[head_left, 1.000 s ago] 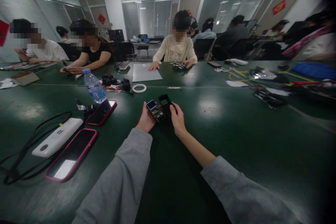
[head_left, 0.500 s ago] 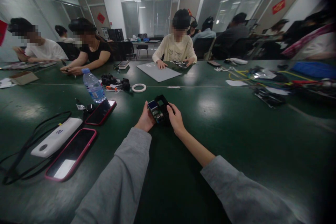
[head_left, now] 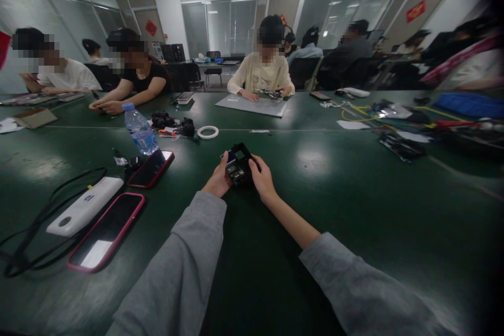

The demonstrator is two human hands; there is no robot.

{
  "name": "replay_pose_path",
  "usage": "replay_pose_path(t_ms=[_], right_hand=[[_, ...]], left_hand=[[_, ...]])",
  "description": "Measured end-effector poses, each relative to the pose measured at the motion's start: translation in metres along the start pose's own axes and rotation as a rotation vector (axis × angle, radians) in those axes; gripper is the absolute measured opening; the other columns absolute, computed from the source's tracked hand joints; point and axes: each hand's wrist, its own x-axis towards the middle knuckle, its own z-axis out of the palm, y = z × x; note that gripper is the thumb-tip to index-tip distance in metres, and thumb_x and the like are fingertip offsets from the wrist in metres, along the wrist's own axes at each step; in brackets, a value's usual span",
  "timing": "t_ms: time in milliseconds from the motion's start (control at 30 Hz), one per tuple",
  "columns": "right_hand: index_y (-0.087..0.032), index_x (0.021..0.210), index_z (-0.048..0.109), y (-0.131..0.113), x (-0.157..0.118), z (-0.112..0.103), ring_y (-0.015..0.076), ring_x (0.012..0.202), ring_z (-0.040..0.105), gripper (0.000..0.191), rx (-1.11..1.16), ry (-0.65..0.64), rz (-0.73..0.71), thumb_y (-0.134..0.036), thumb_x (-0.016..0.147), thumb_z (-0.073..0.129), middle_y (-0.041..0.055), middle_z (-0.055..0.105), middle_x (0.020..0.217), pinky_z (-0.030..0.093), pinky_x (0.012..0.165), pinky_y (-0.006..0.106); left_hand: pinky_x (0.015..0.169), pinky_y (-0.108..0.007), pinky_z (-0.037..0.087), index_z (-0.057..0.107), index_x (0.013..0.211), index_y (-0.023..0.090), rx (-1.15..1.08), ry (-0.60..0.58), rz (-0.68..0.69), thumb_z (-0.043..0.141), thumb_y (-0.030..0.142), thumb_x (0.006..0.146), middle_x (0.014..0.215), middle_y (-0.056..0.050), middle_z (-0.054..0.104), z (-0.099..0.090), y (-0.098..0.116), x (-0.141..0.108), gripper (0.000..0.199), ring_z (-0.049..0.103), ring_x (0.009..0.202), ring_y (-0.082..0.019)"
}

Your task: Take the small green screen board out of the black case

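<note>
Above the green table, my left hand is closed on a small circuit board with a screen. Its thumb lies over the screen's upper left. A black plastic case with a square window stands right beside the board, and my right hand grips its right edge between thumb and fingers. Board and case overlap or touch; I cannot tell whether they are joined. My fingers behind both parts are hidden.
On the left lie a pink-edged phone, a white power bank with a black cable, and a red-edged phone. Behind them stands a water bottle. A tape roll lies ahead. Across the table a person handles a grey panel.
My left thumb has moved up over the screen, and the board has turned and shifted slightly right against the case. Across the table, the grey panel has slid right, closer to the person.
</note>
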Motion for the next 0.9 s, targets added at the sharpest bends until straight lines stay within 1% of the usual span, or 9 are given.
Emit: replay_pose_path(t_ms=[67,133,267,367,500,600,700,800,900], right_hand=[[-0.020,0.112,0.058,0.000,0.000,0.000,0.0183,0.096,0.055,0.036,-0.001,0.000,-0.008,-0.044,0.089,0.043,0.0038,0.060,0.104,0.042,0.087,0.031],[-0.019,0.112,0.058,-0.001,0.000,0.000,0.0185,0.097,0.055,0.037,-0.002,-0.001,-0.019,-0.043,0.088,0.043,0.0041,0.059,0.105,0.042,0.088,0.031],[-0.018,0.113,0.058,-0.002,0.000,0.001,0.0189,0.099,0.054,0.037,-0.017,0.005,-0.029,-0.041,0.088,0.043,0.0047,0.059,0.107,0.042,0.088,0.031],[-0.020,0.114,0.057,-0.004,-0.001,0.000,0.0185,0.099,0.054,0.035,-0.025,0.002,-0.043,-0.039,0.089,0.042,0.0036,0.058,0.108,0.042,0.088,0.031],[-0.023,0.119,0.054,-0.007,-0.003,-0.001,0.0178,0.101,0.052,0.034,-0.048,0.007,-0.098,-0.038,0.090,0.043,0.0029,0.055,0.114,0.040,0.093,0.033],[-0.023,0.121,0.052,-0.009,-0.004,0.000,0.0184,0.103,0.051,0.037,-0.099,0.031,-0.127,-0.040,0.090,0.045,0.0045,0.054,0.115,0.039,0.095,0.036],[-0.020,0.123,0.049,-0.011,-0.005,0.002,0.0193,0.104,0.050,0.045,-0.132,0.049,-0.152,-0.045,0.086,0.052,0.0070,0.052,0.115,0.039,0.095,0.036],[-0.019,0.124,0.048,-0.014,-0.005,0.002,0.0200,0.108,0.048,0.051,-0.124,0.020,-0.168,-0.048,0.083,0.057,0.0080,0.051,0.116,0.039,0.096,0.036],[-0.019,0.122,0.049,-0.017,-0.005,0.002,0.0196,0.109,0.048,0.050,-0.086,-0.028,-0.184,-0.048,0.082,0.058,0.0068,0.051,0.117,0.039,0.098,0.036]], left_hand=[[0.077,-0.031,0.050,0.061,0.108,0.017,0.013,0.000,0.013,0.064,0.045,0.073,0.093,-0.008,0.068,-0.001,-0.001,0.001,0.045,0.065,0.083,-0.019],[0.076,-0.030,0.050,0.062,0.108,0.017,0.007,-0.010,0.003,0.065,0.041,0.074,0.092,-0.008,0.069,-0.002,-0.001,0.001,0.042,0.065,0.082,-0.019],[0.072,-0.030,0.051,0.063,0.105,0.018,-0.003,-0.029,-0.011,0.064,0.042,0.074,0.091,-0.006,0.069,-0.002,0.001,-0.001,0.039,0.065,0.080,-0.018],[0.070,-0.029,0.051,0.063,0.106,0.019,-0.001,-0.026,-0.018,0.064,0.042,0.074,0.091,-0.006,0.069,-0.001,0.002,-0.003,0.039,0.065,0.081,-0.018],[0.068,-0.028,0.050,0.063,0.106,0.019,-0.005,-0.025,-0.023,0.064,0.041,0.075,0.090,-0.006,0.069,0.000,0.003,-0.004,0.038,0.065,0.079,-0.018],[0.069,-0.029,0.051,0.064,0.104,0.018,-0.024,-0.037,-0.021,0.064,0.040,0.075,0.087,-0.005,0.069,0.000,0.003,-0.003,0.036,0.065,0.077,-0.018],[0.071,-0.029,0.051,0.065,0.099,0.017,-0.076,-0.033,-0.002,0.064,0.041,0.075,0.086,-0.005,0.069,-0.001,0.003,-0.002,0.034,0.064,0.078,-0.017],[0.074,-0.031,0.051,0.065,0.096,0.017,-0.145,-0.036,0.026,0.062,0.042,0.075,0.087,-0.005,0.070,-0.003,0.004,0.000,0.033,0.064,0.081,-0.019],[0.075,-0.032,0.051,0.065,0.095,0.017,-0.196,-0.045,0.038,0.061,0.042,0.077,0.086,-0.005,0.070,-0.005,0.005,0.001,0.032,0.064,0.081,-0.019]])
